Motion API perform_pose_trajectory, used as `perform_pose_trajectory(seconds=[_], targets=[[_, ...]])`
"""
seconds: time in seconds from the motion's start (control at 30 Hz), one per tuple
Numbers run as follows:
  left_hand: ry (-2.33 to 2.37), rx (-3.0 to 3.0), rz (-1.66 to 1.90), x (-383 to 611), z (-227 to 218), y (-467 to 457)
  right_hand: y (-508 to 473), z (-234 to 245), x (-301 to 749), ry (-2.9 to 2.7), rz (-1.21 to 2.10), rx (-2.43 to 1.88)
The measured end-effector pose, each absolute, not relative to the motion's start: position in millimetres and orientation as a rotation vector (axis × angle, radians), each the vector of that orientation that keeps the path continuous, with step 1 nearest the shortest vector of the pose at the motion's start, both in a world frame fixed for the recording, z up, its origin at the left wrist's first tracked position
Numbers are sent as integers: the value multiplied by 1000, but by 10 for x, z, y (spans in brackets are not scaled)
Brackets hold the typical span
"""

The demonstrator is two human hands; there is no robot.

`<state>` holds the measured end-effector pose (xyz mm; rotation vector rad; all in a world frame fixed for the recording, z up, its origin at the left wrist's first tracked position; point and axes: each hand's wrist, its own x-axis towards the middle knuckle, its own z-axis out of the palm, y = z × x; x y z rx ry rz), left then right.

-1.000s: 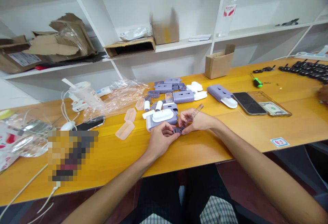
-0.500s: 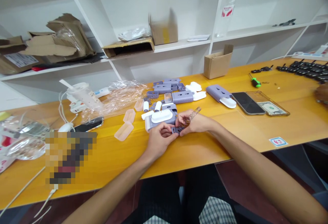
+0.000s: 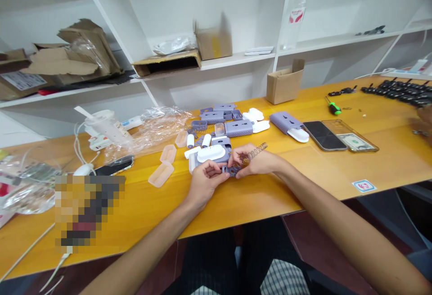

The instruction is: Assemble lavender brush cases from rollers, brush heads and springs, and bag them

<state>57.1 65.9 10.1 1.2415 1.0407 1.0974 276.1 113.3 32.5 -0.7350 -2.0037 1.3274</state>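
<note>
Close to the table's middle, my left hand (image 3: 206,181) is closed, thumb and fingertips pinching the left end of a small grey-purple plastic part (image 3: 231,170). My right hand (image 3: 258,162) grips that part's other end, fingers bent. A coiled metal spring (image 3: 259,150) passes through the right hand and sticks out past its back; its lower end is hidden by the fingers. Just behind my hands lies a grey-purple housing (image 3: 222,143) with a white oval piece (image 3: 211,153) in front of it. Two white rollers (image 3: 206,140) stand to the left.
Several purple housings (image 3: 239,128) and clear trays (image 3: 161,174) lie around. A purple case (image 3: 286,123), phone (image 3: 324,135) and green screwdriver (image 3: 334,107) are rightward. Plastic wrap (image 3: 158,128) and a cup (image 3: 108,126) stand left. Another person's hand (image 3: 425,117) shows at the right edge.
My left fingertips have shifted slightly left on the plastic part, so more of it shows. The right hand still has the spring. The whole view has shifted a little.
</note>
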Motion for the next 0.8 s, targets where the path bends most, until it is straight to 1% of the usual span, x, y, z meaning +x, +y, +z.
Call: perform_pose_trajectory(seconds=[0.23,0.53,0.8], targets=[[1058,1232,1116,575,94,670,1133,330,2746,-2034,1285,-763],[1063,1210,1133,576,111,656,1170,294,2747,-2094,1115,-831],[1051,1215,1167,579,103,661,1165,289,2735,-2053,1121,-826]])
